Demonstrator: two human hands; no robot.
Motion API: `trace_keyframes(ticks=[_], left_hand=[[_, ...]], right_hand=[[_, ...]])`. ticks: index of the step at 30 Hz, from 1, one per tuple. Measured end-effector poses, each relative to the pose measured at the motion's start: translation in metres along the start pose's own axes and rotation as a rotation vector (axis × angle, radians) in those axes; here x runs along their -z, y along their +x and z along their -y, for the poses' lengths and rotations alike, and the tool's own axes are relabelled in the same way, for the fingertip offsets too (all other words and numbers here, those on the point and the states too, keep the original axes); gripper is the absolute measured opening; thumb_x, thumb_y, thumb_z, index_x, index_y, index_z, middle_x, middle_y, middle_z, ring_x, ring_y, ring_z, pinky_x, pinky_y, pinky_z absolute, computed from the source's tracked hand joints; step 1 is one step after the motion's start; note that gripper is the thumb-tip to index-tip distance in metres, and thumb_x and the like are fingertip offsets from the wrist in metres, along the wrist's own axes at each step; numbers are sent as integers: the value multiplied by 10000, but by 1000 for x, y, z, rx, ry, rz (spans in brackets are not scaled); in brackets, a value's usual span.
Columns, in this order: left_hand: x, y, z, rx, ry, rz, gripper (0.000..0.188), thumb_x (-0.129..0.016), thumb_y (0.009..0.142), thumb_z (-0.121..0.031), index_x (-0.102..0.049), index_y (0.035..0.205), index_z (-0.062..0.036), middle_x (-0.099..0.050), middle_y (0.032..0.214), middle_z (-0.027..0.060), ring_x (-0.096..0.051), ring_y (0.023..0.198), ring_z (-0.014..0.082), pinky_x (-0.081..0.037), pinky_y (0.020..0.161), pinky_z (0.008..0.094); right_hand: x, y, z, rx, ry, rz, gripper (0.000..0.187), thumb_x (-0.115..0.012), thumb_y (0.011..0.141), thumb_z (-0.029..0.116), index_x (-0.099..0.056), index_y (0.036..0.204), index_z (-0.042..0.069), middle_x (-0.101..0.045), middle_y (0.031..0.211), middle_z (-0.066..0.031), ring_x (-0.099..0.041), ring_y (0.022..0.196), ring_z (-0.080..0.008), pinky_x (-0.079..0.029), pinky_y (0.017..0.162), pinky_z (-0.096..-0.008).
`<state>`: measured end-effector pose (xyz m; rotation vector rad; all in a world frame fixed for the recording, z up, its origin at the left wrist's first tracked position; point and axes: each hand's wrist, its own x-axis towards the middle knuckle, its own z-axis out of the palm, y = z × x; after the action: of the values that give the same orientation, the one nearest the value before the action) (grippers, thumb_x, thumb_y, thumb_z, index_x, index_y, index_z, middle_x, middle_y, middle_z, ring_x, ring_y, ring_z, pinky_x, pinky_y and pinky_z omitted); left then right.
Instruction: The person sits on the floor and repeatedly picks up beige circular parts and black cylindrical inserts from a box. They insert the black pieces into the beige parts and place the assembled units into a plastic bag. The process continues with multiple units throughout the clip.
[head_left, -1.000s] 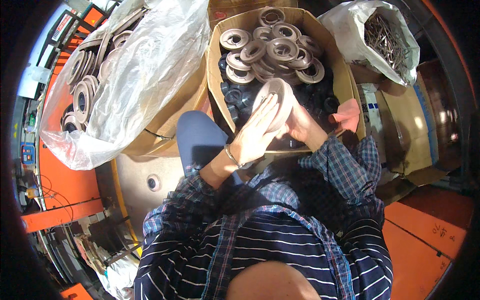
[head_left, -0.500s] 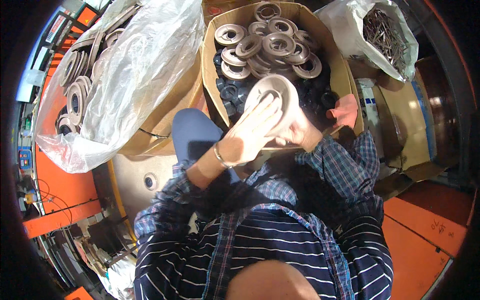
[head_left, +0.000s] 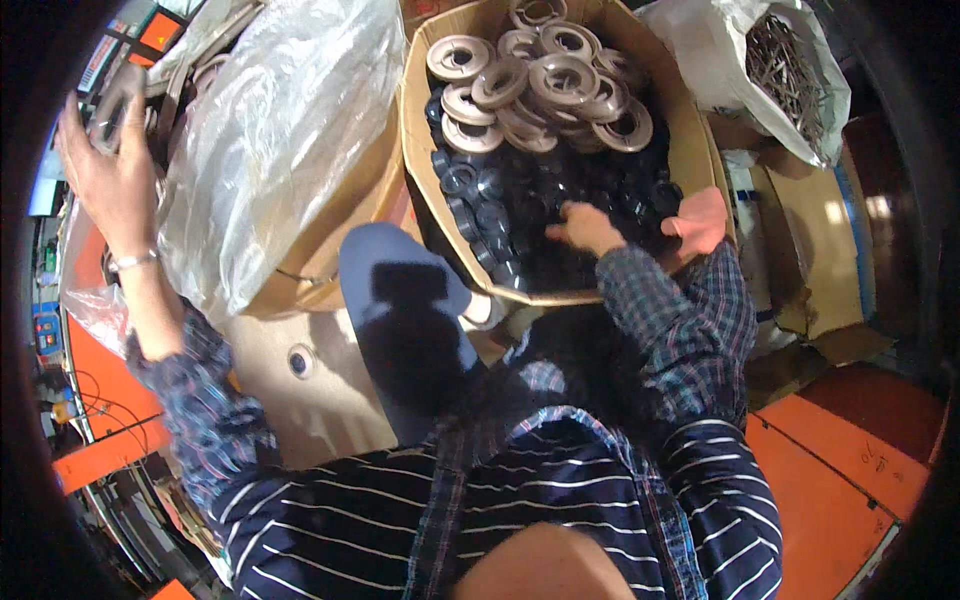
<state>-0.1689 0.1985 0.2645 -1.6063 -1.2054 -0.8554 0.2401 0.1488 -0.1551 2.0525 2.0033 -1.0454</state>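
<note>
My left hand is raised at the far left, its fingers and thumb around a beige flanged ring over the plastic-covered box. Several more such rings lie heaped at the back of the open cardboard box in front of me. Small black round caps fill the rest of that box. Over the caps, my right hand reaches in with fingers apart, in shadow; no part shows in it. A pinkish-orange cloth or glove hangs on the box's right edge.
Clear plastic sheeting drapes over the left box. A white sack of thin metal strips stands at the back right, above an open cardboard box. One small round part lies on the floor beside my knee.
My hands have parted from around the beige ring. The left has swung far left with a ring; the right has dropped over the black caps in the box.
</note>
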Motion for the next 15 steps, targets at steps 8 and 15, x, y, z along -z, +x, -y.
trace_keyframes(ticks=[8,15], left_hand=[[-128,-165,-255,-240,-938,705,493,-729,773,-179,-601,1224,-29,-614,1229,180,-556,1170,362,-402,1043,464],[-290,-229,-318,199,-782,970,779,-697,725,-129,-366,1417,9,-545,1284,268,-489,1234,412,-335,1077,491]], right_hand=[[-40,22,1,57,-225,151,472,-671,828,419,-667,1142,66,-666,1137,-173,-624,1082,-358,-514,908,-452],[-42,6,1,263,-140,4,268,-639,845,315,-728,920,73,-672,1029,-175,-640,998,-353,-512,876,-472]])
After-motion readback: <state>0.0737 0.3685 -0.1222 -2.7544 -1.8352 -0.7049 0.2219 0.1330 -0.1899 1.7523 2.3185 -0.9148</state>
